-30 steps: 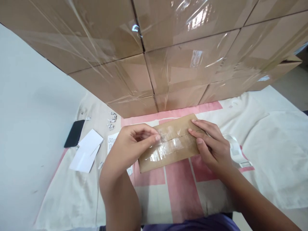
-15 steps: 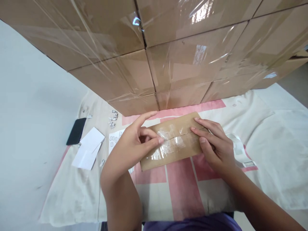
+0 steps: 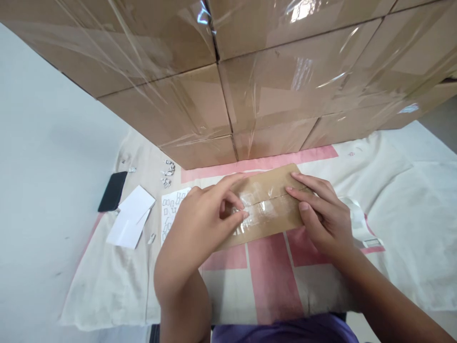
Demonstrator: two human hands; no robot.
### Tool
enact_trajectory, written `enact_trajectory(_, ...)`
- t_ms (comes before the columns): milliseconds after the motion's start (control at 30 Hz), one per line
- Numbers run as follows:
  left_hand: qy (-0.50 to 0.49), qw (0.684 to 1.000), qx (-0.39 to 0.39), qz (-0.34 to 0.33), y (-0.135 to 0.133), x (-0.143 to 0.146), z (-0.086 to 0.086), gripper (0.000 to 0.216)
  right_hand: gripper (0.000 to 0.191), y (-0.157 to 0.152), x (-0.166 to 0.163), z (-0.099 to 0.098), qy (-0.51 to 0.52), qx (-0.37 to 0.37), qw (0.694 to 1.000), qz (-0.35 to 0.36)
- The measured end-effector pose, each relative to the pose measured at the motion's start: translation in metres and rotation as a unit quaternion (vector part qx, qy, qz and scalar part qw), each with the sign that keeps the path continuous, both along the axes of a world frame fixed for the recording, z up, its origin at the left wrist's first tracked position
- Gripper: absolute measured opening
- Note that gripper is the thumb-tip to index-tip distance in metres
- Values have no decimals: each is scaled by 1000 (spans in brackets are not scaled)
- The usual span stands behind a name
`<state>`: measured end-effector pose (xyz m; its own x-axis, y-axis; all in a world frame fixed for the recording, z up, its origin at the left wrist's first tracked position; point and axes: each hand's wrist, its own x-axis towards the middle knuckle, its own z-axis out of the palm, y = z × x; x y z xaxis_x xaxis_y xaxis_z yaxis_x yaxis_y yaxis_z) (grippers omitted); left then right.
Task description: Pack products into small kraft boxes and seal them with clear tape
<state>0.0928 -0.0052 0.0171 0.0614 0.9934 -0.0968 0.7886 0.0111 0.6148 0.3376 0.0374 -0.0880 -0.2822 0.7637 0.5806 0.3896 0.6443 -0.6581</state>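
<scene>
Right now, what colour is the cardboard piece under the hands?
The cardboard piece is brown, as the head view shows.

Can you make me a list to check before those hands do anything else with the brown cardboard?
1. Right hand steadying the cardboard: ok, its fingertips rest on the right end.
2. Left hand at the clear tape: ok, thumb and fingertips are right by it.
3. Tape pinched in the left fingertips: cannot tell, the gap is too small to see.
4. Tape smooth: not ok, it looks patchy and creased.
5. White papers away from the cardboard: ok, they lie apart, to its left.
6. Drawn-on sheet fully visible: not ok, the left hand and arm cover part.
</scene>
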Motion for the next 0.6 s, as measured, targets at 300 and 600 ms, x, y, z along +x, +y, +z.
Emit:
enact_trajectory(300, 161, 982, 98, 5, -4, 3, -8, 50, 37, 0, 1, 1, -2, 2, 1000, 2)
enact_trajectory(600, 46, 999, -4, 5, 20, -9, -22, 19, 36, 0, 0, -1, -4, 8, 1000, -2)
